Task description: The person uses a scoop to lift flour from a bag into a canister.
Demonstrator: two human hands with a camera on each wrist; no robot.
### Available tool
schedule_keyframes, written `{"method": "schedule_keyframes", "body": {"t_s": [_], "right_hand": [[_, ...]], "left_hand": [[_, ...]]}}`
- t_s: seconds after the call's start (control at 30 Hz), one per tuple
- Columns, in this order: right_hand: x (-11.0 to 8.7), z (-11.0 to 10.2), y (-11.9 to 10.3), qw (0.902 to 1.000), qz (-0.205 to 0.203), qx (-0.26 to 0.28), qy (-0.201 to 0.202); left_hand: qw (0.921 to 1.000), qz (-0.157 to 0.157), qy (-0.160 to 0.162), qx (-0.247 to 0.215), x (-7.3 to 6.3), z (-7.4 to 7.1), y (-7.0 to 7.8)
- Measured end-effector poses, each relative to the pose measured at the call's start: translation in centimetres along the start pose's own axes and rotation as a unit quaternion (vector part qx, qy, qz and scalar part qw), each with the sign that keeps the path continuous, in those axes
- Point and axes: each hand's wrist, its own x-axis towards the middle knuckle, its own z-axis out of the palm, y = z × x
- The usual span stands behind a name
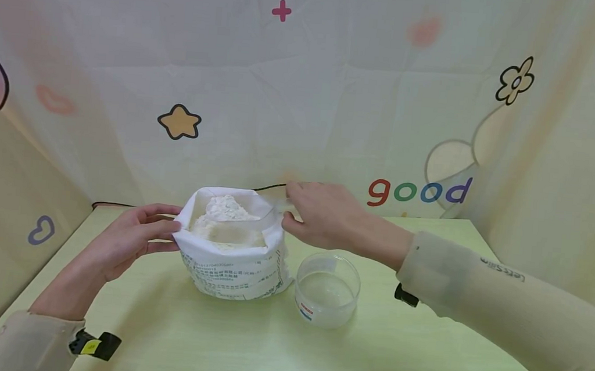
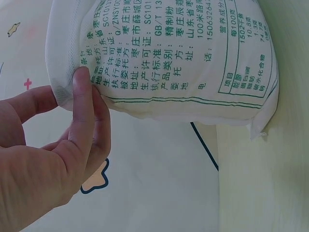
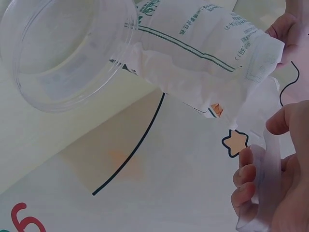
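A white flour bag (image 1: 238,274) with green print stands on the table, its rim folded outward and white flour (image 1: 224,209) heaped inside. My left hand (image 1: 142,231) pinches the bag's left rim, fingertips against the printed side in the left wrist view. My right hand (image 1: 334,214) is at the bag's right side and grips the handle of a clear plastic scoop (image 3: 265,179), fingers curled round it. The scoop's head reaches over the rim into the flour. Just right of the bag sits a round clear plastic container (image 1: 327,292), below my right hand.
The pale green table (image 1: 201,341) runs up to a printed curtain (image 1: 325,94) at the back and sides. A black cord (image 1: 112,203) lies along the table's back edge.
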Motion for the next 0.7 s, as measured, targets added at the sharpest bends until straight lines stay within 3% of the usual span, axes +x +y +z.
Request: {"method": "schedule_keyframes", "body": {"t_s": [0.7], "right_hand": [[-1.6,-0.9,1.6,0.9994,0.014,0.028,0.013]], "left_hand": [[1.0000,-0.002,0.001,0.005,0.1,0.0,-0.2]]}}
